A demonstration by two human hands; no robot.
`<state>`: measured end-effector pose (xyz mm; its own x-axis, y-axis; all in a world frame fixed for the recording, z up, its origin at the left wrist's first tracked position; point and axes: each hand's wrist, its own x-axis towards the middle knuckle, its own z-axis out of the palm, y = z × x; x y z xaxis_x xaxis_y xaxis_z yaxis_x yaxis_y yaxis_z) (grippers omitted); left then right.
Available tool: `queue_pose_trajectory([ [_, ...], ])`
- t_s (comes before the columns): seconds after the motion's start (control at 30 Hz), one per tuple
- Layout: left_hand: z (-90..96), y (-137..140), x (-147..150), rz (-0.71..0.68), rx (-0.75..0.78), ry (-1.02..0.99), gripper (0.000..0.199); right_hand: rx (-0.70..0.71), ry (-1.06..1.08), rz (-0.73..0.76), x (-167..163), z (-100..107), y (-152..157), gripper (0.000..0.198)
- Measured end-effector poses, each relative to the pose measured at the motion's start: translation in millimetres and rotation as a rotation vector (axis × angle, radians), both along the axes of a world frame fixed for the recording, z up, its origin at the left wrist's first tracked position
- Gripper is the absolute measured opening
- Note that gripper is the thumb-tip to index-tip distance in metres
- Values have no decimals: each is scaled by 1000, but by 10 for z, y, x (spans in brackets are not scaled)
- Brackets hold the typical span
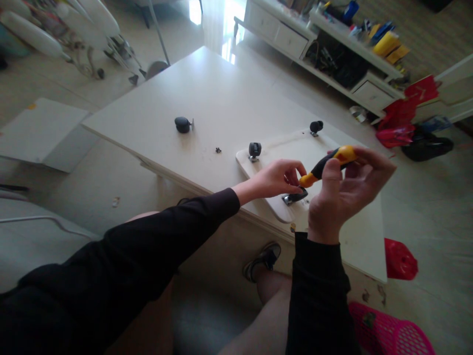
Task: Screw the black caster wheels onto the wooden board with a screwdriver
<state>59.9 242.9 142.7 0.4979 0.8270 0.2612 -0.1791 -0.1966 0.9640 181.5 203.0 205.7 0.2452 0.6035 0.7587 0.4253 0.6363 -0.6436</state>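
Observation:
My right hand is closed around the handle of a yellow and black screwdriver, which slants down to the left. Its tip meets a black caster wheel with a metal plate, lying on a white board. Curled in a pinch at that tip and caster, my left hand hides what is between its fingers. Two other casters stand on the board: one at its left corner, another at the far corner. A loose caster rests on the white table beside a little pile of screws.
A white cabinet with tools and yellow items stands behind the table. Red bags and a black bag lie on the floor at right. A pink basket is lower right, a white box at left.

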Motion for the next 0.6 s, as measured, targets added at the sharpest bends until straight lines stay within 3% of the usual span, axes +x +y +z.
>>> queue_pose_trajectory([
  [0.1, -13, 9, 5, 9, -9, -1, 31, -29, 4, 106, 16, -18, -7, 31],
  [0.4, 9, -15, -11, -36, 4, -30, 25, 8, -23, -58, 18, 0, -13, 43],
  [0.6, -1, -6, -4, -25, -5, -20, 29, -35, -14, 25, 54, -48, 1, 33],
])
